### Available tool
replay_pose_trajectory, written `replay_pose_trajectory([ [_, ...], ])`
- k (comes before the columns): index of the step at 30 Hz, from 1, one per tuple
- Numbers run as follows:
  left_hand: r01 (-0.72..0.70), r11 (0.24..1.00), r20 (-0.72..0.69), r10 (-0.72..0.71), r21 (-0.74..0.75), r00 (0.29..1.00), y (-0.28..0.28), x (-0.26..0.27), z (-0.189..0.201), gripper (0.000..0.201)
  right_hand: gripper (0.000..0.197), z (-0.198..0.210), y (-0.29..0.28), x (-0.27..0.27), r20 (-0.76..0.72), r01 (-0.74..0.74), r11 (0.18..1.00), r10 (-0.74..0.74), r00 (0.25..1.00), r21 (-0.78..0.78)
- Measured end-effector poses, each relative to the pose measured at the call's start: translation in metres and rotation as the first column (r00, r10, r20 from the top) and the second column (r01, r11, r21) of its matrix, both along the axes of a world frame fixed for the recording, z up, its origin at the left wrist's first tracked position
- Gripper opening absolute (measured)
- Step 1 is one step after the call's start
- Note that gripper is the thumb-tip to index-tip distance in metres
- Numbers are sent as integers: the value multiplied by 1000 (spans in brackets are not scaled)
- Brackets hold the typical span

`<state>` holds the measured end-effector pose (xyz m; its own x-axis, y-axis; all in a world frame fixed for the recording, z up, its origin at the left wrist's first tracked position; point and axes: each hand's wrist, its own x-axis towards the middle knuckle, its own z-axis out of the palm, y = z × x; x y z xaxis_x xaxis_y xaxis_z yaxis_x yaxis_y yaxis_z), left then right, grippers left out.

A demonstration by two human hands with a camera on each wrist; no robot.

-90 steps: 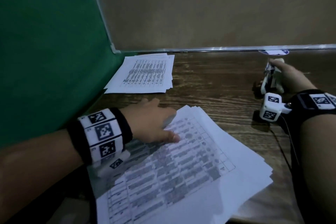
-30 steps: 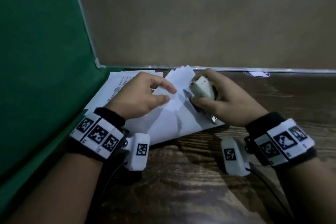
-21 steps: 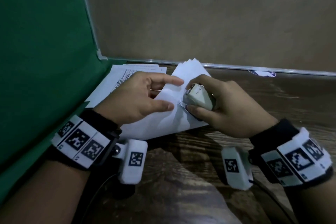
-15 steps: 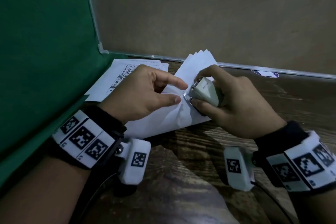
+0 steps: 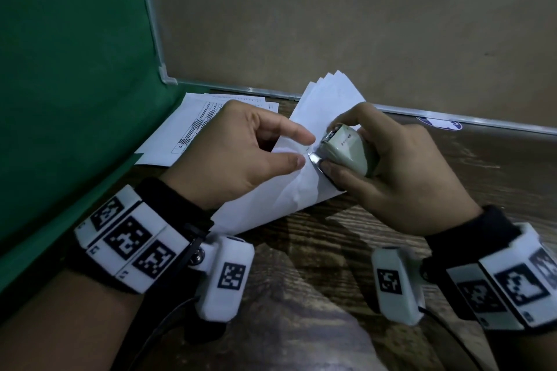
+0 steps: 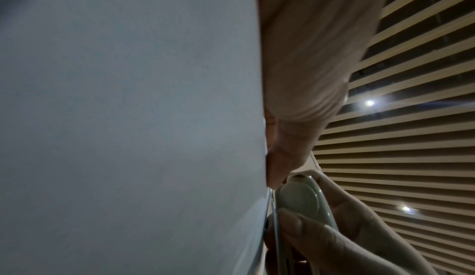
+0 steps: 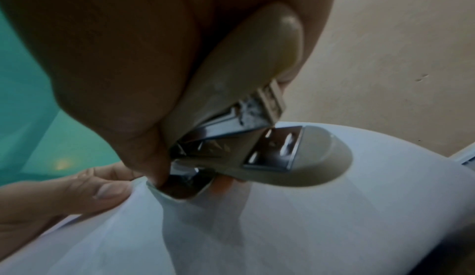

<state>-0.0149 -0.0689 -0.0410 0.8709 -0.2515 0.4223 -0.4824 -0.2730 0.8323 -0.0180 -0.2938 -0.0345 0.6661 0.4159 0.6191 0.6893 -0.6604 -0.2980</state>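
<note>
Dark wood grain of the table [image 5: 301, 295] is seen along the bottom of the frame. Above it, at centre, a fanned sheaf of white sheets [image 5: 289, 199] is held at its edge by the left hand [image 5: 229, 159], thumb on top. Just beside it, a pale stapler [image 5: 346, 149] is gripped by the right hand [image 5: 401, 178], nose against that same edge. Further back, upper left, a printed stack [image 5: 193, 129] is seen lying flat beside the green panel [image 5: 75, 84].

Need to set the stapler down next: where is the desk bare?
Bare wood desk lies right of the right hand, up to the round sticker, and nearer than the sheaf. Crowded: the far left corner, with printed sheets by the green panel, and the middle, where the left hand holds the sheaf at the stapler.
</note>
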Motion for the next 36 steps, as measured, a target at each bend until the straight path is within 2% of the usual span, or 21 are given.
replay_pose_trajectory([
  [17, 2, 1000, -71, -4, -28, 997, -3, 3, -5, 28, 30, 1, 0, -2, -21, 6, 1000, -7, 1000, -30],
  [22, -25, 999, -57, 27, 30, 998, -4, 3, -7, 26, 28, 0, -1, -1, -54, 6, 999, -9, 998, -46],
  [29, -39, 998, -66, 43, 55, 997, -5, 1, -5, 25, 29, 1, 0, -2, -13, -6, 999, 6, 1000, -52],
  [36, -9, 999, -64, 12, 48, 998, -9, -2, -5, 30, 25, 0, 0, -2, -92, 11, 999, -14, 996, -40],
])
